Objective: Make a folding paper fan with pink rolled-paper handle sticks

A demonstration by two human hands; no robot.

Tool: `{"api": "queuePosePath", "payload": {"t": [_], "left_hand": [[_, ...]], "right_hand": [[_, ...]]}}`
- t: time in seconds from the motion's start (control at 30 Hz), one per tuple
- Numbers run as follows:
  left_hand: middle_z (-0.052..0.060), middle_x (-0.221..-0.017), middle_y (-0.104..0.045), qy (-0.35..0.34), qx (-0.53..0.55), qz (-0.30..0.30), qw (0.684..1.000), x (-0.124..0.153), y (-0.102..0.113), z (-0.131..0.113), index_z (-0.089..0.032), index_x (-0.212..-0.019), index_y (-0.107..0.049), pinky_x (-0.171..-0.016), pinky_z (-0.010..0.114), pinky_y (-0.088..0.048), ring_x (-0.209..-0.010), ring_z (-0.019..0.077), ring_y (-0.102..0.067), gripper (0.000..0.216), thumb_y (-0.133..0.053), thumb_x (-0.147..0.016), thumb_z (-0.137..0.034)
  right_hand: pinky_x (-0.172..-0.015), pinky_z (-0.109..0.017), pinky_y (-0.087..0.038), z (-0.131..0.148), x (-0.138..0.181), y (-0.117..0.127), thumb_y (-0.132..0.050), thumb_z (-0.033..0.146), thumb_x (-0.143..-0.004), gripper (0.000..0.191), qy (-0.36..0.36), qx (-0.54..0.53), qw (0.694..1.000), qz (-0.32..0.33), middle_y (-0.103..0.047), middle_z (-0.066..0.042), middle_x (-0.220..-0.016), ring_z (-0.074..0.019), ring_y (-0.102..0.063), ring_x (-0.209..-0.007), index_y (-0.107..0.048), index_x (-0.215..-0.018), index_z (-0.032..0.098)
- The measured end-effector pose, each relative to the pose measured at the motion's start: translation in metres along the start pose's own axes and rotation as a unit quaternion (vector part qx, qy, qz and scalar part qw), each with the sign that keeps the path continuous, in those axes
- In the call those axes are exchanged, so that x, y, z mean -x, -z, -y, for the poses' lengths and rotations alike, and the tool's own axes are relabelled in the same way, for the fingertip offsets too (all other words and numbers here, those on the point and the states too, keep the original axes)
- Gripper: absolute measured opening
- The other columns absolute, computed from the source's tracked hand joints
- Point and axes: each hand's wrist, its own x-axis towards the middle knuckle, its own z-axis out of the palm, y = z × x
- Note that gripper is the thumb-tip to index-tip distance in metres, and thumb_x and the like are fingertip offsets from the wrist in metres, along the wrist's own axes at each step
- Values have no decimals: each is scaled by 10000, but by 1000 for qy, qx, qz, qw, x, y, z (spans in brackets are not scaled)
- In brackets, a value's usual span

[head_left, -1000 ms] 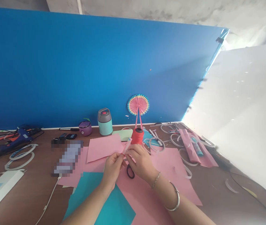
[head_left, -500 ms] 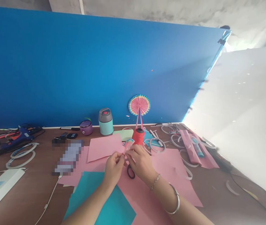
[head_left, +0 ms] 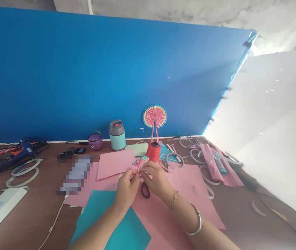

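Note:
A small pleated paper fan, pink with a yellow and blue edge, stands partly spread between my hands. My left hand pinches its gathered base from the left. From the other side, the closed fingers of my right hand grip the same base, and they hide most of it. Just below the fingers shows the black handle of a pair of scissors, lying on pink paper. A red thread spool stands right behind my right hand. Behind it a finished round paper fan rises against the blue panel.
Teal sheets lie under my left forearm. A phone, a power strip and a glue gun are at left. A turquoise flask and purple cup stand at the back. White strip coils lie at right.
The small paper fan has spread wider, its pleats opening to the left. Both hands stay at its base with little movement.

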Motion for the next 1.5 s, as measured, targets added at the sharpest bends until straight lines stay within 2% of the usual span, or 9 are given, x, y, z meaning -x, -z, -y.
{"api": "queuePosePath", "payload": {"t": [0.27,0.6,0.97,1.03,1.13,1.27,1.33,1.43,1.5], "left_hand": [[15,-669,-651,-26,-19,6,999,0,0,7,-203,-767,-592,-599,252,-437,-657,177,-619,159,-489,-826,-309],[29,-681,-666,-32,-28,3,999,0,-1,8,-221,-737,-604,-614,264,-447,-661,187,-630,129,-512,-797,-288],[17,-686,-663,-8,10,9,1000,-2,-2,6,-210,-751,-616,-612,253,-425,-680,186,-617,154,-540,-784,-340],[-5,-614,-623,1,24,10,1000,-3,-1,6,-206,-716,-587,-567,238,-392,-602,162,-581,166,-531,-789,-344],[-29,-534,-577,47,59,-6,997,-6,0,5,-198,-641,-538,-487,219,-318,-462,111,-469,202,-542,-774,-350],[-28,-547,-579,95,138,-19,986,-9,4,-2,-185,-621,-522,-443,207,-273,-402,69,-360,226,-538,-768,-357],[-27,-540,-569,100,170,-23,980,-9,6,-5,-179,-632,-536,-466,207,-310,-428,74,-390,230,-549,-765,-367],[-2,-607,-614,114,211,-15,971,-10,7,-8,-173,-704,-566,-546,228,-397,-514,101,-495,228,-573,-762,-394],[25,-709,-658,120,241,-5,963,-11,8,-7,-174,-766,-577,-623,253,-441,-613,128,-563,233,-579,-770,-406]], "right_hand": [[-640,-278,-477,1,-1,5,-506,94,-811,210,-27,-46,998,18,-632,-42,-788,-159,-594,-730,-652,-708,206],[-609,-273,-450,0,0,2,-507,47,-761,193,-18,-15,1000,18,-605,-39,-763,-154,-556,-689,-618,-690,189],[-603,-256,-473,-3,1,1,-511,111,-768,153,-44,-40,998,6,-617,-44,-802,-156,-582,-730,-626,-722,201],[-590,-254,-464,-2,-2,4,-512,128,-757,131,-66,-39,997,-29,-614,-45,-794,-159,-575,-728,-608,-706,200],[-584,-258,-440,-6,-7,17,-511,167,-744,108,-125,-38,981,-141,-603,-43,-766,-163,-556,-710,-574,-662,198],[-575,-262,-409,-24,-10,45,-520,265,-760,93,-272,-83,899,-331,-570,-11,-701,-152,-512,-634,-573,-725,197],[-561,-262,-392,-35,-11,55,-513,281,-756,113,-311,-93,870,-370,-552,-1,-669,-143,-489,-599,-569,-722,189],[-541,-276,-359,-44,-11,57,-494,337,-767,254,-329,-41,899,-285,-515,-4,-591,-151,-470,-567,-525,-565,187],[-562,-285,-358,-42,-11,51,-563,330,-718,194,-313,10,922,-228,-545,-13,-632,-171,-495,-610,-550,-588,186]]}}
